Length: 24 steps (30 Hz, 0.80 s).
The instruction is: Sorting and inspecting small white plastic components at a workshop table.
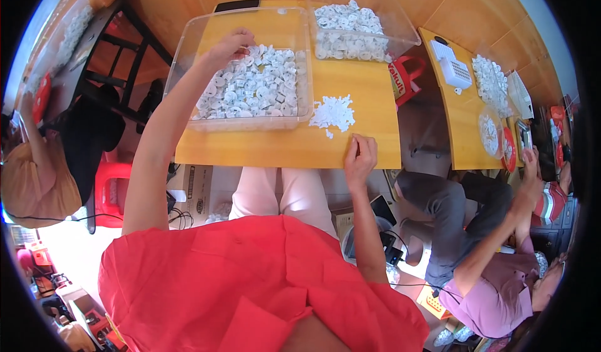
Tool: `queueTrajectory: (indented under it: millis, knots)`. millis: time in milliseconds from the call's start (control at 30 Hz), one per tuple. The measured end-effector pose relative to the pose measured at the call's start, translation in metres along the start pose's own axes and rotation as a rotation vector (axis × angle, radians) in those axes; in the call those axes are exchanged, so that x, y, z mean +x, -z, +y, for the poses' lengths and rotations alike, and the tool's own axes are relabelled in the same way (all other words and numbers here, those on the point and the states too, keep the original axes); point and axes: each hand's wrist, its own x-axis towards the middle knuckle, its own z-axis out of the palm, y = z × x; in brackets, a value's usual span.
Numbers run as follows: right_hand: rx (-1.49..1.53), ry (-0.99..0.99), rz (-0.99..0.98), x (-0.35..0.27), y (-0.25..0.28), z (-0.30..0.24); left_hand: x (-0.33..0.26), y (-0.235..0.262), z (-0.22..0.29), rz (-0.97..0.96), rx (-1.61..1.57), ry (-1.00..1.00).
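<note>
My left hand (234, 44) reaches into a clear plastic bin (305, 86) on the yellow table, at the far side of a heap of small white plastic parts (253, 89). Its fingers are curled together, and whatever they hold is too small to make out. Just right of the bin lies a loose pile of tiny white pieces (333, 113). My right hand (361, 156) rests near the table's front edge, below that pile. Its fingers are bent in against the thumb, hiding anything between them.
A second clear bin (352, 32) of white parts stands at the back right. Behind the first bin lies a dark flat object (237, 5). A red bag (405, 79) hangs between the tables. People sit at both sides; the right one works at another yellow table (460, 133).
</note>
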Motion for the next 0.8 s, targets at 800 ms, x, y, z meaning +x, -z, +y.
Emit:
queueTrajectory:
  millis: [800]
  knots:
    - [-0.047,0.096,-0.323,-0.027,0.012,-0.03,-0.252,-0.069,-0.07,-0.411,-1.116,-0.046]
